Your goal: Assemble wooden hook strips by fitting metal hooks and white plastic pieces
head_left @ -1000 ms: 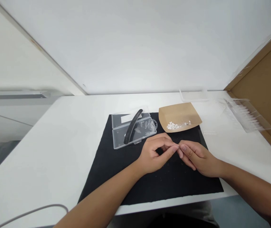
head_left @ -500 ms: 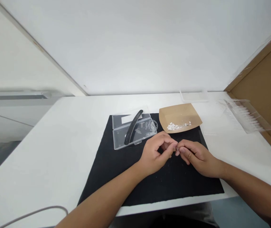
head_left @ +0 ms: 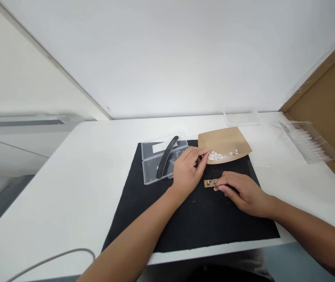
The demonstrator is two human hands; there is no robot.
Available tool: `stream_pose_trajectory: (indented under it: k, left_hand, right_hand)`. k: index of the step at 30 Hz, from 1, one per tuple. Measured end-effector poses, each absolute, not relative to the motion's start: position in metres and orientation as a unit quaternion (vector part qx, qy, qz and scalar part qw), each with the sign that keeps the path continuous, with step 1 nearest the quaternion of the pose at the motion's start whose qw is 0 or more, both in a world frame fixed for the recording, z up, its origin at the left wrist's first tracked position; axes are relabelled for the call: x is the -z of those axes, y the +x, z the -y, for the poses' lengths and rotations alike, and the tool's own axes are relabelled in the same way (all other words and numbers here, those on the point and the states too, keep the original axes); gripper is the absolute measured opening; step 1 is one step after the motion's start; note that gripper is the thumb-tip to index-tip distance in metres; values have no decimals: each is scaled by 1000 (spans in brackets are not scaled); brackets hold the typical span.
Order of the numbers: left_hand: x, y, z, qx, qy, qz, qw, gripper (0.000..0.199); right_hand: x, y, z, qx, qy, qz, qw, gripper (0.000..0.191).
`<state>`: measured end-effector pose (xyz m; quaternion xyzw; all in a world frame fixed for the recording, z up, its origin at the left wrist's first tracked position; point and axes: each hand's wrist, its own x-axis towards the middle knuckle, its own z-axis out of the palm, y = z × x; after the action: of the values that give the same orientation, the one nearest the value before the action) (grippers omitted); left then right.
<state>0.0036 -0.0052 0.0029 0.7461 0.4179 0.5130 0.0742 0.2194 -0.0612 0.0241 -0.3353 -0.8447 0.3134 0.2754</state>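
My left hand is at the near left edge of a brown paper tray, thumb and forefinger pinched beside a pile of small white pieces. Whatever lies between those fingertips is too small to make out. My right hand is closed at a small tan strip with metal bits on it, low over the black mat. The fingers pinch something small at the strip's right end, which they partly hide. Left of my left hand, a black curved file lies across an open clear case.
Clear packets of white pieces lie at the right, beside a cardboard panel. Behind the paper tray is a clear plastic tray. A cable curves over the table's near left corner.
My hands have parted. The left one has moved up and left to the paper tray's edge, and the tan strip now shows by my right hand, which has hardly moved.
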Motion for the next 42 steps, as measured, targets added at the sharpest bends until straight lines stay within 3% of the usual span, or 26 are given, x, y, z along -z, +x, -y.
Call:
stream_pose_trajectory:
  k: [5,17,22,27,32,42]
  left_hand:
    - [1,2,-4,-493,769,-406,38,15]
    - [-3,-7,0,-475,768,-429,14,8]
    - [-7,-12,10,-443,832,-331,48,4]
    - [-10,-16,16,-375,892,-238,82,14]
    - [-12,-15,20,-337,909,-225,98,31]
    - [-4,-14,22,-277,921,-261,88,29]
  right_hand:
    - [-24,221,61,-259,-341,854,296,16]
    - [-34,224,55,-143,-451,765,438,17]
    - [-32,226,56,-157,-470,758,425,13]
    - [-26,229,54,-141,-491,764,395,5]
    - [-19,231,50,-166,-496,784,333,4]
    - [-15,228,51,-215,-511,785,277,9]
